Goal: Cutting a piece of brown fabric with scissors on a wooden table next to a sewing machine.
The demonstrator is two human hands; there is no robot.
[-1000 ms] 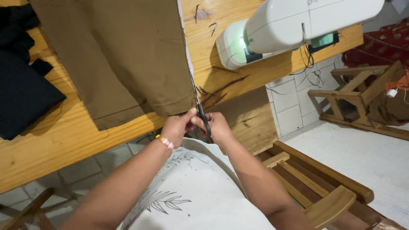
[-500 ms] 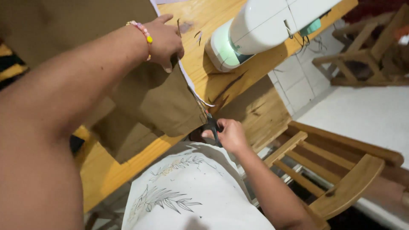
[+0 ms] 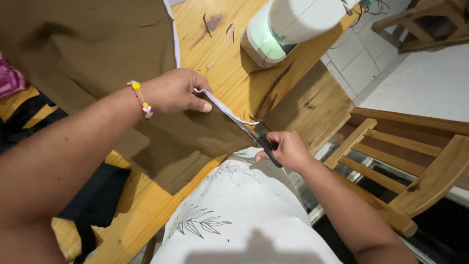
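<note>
A large olive-brown cloth (image 3: 97, 54) with a white edge lies spread on a wooden table (image 3: 229, 63). My left hand (image 3: 176, 91), with a beaded bracelet at the wrist, pinches the cloth's white edge and lifts it. My right hand (image 3: 286, 149) grips black-handled scissors (image 3: 256, 138) at the table's near edge. Their blades lie along the white edge, just below my left fingers.
A white sewing machine (image 3: 288, 24) stands at the back of the table. Black fabric (image 3: 97, 195) hangs off the left side, and pink cloth (image 3: 10, 80) shows at the far left. A wooden chair (image 3: 415, 161) stands to the right on a pale tiled floor.
My left hand came down from the far part of the cloth to pinch the white edge close to the scissors. The view has shifted nearer over the table.
</note>
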